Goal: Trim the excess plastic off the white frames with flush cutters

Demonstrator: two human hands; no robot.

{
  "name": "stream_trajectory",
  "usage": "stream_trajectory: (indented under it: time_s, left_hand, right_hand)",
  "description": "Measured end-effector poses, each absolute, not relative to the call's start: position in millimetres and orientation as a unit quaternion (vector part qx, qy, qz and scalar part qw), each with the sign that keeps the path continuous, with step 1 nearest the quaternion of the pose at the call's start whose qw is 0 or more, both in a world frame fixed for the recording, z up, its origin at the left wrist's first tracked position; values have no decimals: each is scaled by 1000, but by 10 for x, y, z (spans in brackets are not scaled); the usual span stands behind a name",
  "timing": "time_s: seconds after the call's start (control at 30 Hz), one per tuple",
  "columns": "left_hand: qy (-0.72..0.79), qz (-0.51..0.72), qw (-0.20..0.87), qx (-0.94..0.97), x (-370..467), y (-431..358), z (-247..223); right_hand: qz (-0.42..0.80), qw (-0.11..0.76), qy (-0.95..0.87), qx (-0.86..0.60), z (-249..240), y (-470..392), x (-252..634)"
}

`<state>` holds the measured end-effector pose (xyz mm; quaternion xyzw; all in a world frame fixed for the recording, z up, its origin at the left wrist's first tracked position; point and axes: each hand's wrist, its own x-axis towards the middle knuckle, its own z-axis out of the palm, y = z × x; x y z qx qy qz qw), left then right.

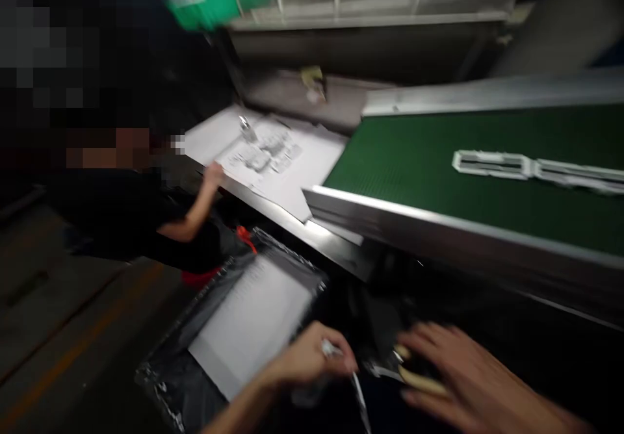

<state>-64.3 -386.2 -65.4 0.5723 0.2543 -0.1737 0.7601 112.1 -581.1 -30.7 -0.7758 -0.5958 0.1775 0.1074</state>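
My left hand (319, 359) is closed around a small whitish piece (331, 348), mostly hidden by the fingers. A thin pale strip (361, 400) hangs below that hand; I cannot tell whether it belongs to the piece. My right hand (451, 372) is wrapped round pliers with yellow handles (422, 382), whose metal end points toward my left hand. The two hands are apart, low in the view and blurred by motion. Beside my left hand is a black plastic-lined box (178, 330) with a flat grey-white sheet (253, 320) in it.
A green conveyor belt (400, 161) carries pale, elongated frame-like parts (492, 164). At its left end, a white-covered table (302, 190) holds a cluster of small silvery parts (266, 148). A co-worker in dark clothing (127, 219) sits at the left, one hand by the table edge.
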Motion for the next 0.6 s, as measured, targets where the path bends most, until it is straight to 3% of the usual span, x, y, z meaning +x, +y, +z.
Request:
stream_trajectory:
  time_s: [0.13, 0.6]
  left_hand:
    - [219, -194, 767, 571, -589, -3869, -639]
    - [191, -209, 754, 593, -496, -3872, -566]
  right_hand:
    - [341, 26, -580, -739, -97, -5678, 1155]
    - [369, -21, -608, -703, -5, -5476, 1272]
